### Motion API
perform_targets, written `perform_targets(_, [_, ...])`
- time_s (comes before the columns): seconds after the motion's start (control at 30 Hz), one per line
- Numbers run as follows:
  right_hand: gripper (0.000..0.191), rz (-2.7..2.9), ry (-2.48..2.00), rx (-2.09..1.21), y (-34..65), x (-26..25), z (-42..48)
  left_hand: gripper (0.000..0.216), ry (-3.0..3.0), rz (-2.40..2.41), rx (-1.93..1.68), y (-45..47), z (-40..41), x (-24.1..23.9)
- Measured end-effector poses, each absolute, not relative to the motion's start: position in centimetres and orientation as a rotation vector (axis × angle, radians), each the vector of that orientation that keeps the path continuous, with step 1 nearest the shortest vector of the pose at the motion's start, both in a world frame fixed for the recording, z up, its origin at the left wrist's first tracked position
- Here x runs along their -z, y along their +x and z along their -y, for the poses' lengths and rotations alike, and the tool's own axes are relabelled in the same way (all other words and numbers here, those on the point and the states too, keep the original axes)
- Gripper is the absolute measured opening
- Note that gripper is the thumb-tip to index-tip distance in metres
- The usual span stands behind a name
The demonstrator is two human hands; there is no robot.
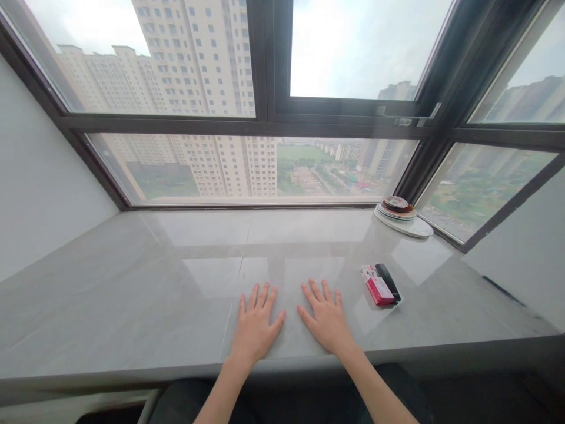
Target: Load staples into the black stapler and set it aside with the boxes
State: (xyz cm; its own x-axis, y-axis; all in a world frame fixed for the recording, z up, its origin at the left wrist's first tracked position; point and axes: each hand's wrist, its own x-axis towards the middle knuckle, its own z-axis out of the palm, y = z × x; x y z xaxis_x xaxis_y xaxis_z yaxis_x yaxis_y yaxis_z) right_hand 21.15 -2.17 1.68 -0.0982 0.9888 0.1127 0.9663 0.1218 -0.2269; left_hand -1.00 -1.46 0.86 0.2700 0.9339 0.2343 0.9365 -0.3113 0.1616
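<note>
My left hand (255, 327) lies palm down on the grey marbled windowsill (132, 282), its fingers spread and nothing in it. Beside it, a short gap to the right, my right hand (325, 318) rests flat in the same way, fingers apart and empty. To the right of that hand is a small pink and white box (378, 290) on the sill, not touched by either hand. A black flat item (388, 282) lies along the box's right side; I cannot make out what it is.
A stack of plates (399, 213) stands in the far right corner, against the dark window frame (260, 126). White walls (39, 171) close off both ends. The sill's front edge (145, 372) runs just under my wrists, with my legs below it.
</note>
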Motion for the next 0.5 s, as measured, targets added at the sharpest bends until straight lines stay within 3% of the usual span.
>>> perform_targets(0.37, [0.059, 1.973, -1.754, -0.315, 23.2, -2.5, 1.3, 0.057, -2.511, 1.881, 0.488, -1.3, 1.1, -0.8])
perform_targets(0.5, [0.055, 1.535, -1.713, 0.030, 31.7, -5.2, 0.0, 0.057, -2.523, 1.874, 0.494, -1.2, 1.1, -0.7])
